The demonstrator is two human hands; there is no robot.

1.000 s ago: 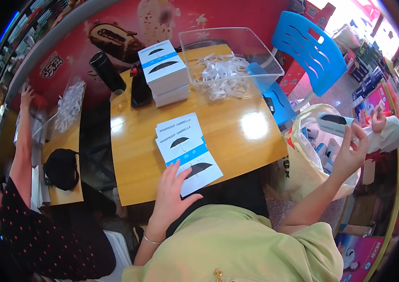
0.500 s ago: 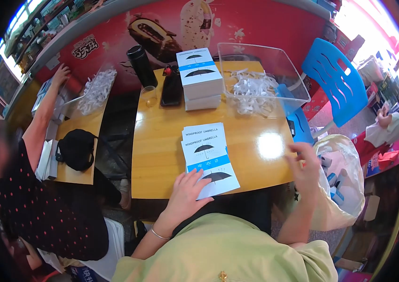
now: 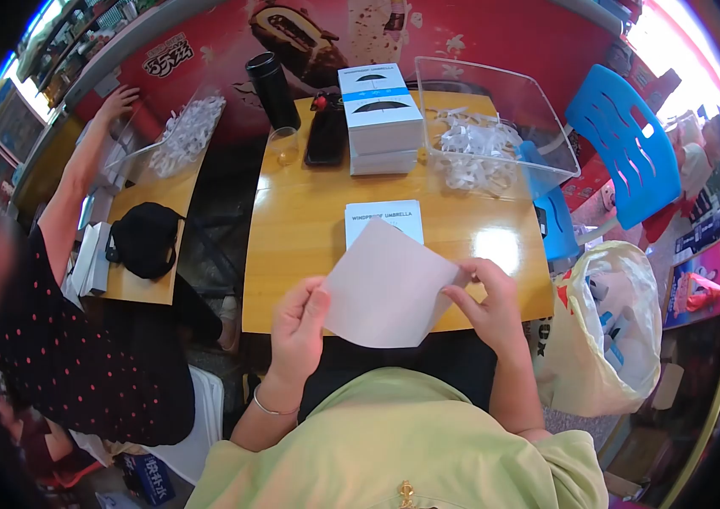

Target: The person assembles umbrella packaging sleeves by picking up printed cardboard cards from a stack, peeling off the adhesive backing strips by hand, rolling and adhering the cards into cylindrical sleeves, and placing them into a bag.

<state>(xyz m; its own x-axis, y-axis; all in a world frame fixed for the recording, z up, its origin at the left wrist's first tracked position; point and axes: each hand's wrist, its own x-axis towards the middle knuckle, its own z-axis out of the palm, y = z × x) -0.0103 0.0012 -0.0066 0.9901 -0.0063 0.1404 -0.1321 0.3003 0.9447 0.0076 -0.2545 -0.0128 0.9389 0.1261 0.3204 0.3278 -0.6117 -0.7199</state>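
Both of my hands hold a pale blank-faced sheet [image 3: 389, 288] above the table's front edge. My left hand [image 3: 299, 327] is closed on the sheet's left corner, thumb on top. At the right corner, my right hand [image 3: 493, 310] pinches the sheet between thumb and fingers. Partly hidden behind it lies a printed "WINDPROOF UMBRELLA" sheet [image 3: 385, 218] on the wooden table [image 3: 300, 246]. Farther back stands a tall stack of similar umbrella-printed sheets [image 3: 381, 123] with a blue band across the top one.
A clear bin [image 3: 576, 173] of white strips [image 3: 474, 153] stands back right. Left of the stack are a black bottle [image 3: 273, 92], a clear cup [image 3: 284, 146] and a dark pouch [image 3: 326, 138]. A plastic bag [image 3: 563, 365] hangs right, near a blue chair [image 3: 623, 144]. Another person [image 3: 97, 356] sits left.
My left hand has come up off the printed sheets, and a sheet is now lifted with its blank side showing. My right hand has moved left and taken its right corner.
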